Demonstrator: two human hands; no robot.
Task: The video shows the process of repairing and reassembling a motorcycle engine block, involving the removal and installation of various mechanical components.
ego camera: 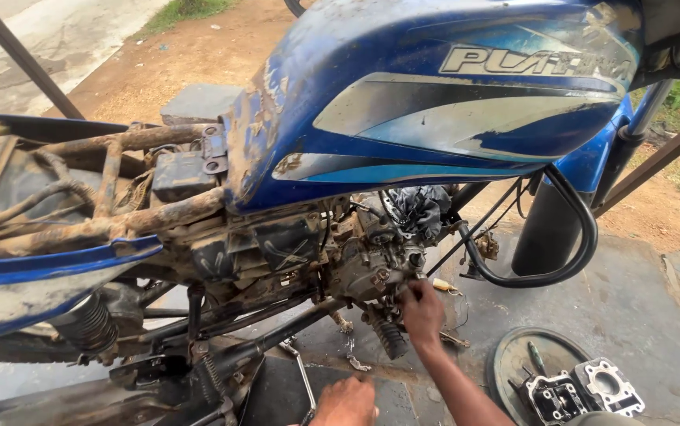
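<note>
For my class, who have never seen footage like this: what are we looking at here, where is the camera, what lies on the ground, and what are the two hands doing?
The one picture comes from a camera worn on a person's head, looking down at their own bare hands. Before them stands a muddy motorcycle with a blue fuel tank, its seat removed so the rusty frame shows. The right hand reaches up to the small engine parts under the tank, its fingertips on them; whether it pinches anything is too small to tell. The left hand sits low by a thin metal rod. On the stone ground lies a round dark tray holding loose engine pieces.

Glossy, mud-streaked metal fuel tank (pixel 450 102); rusty, rough steel frame (pixel 119 213).
</note>
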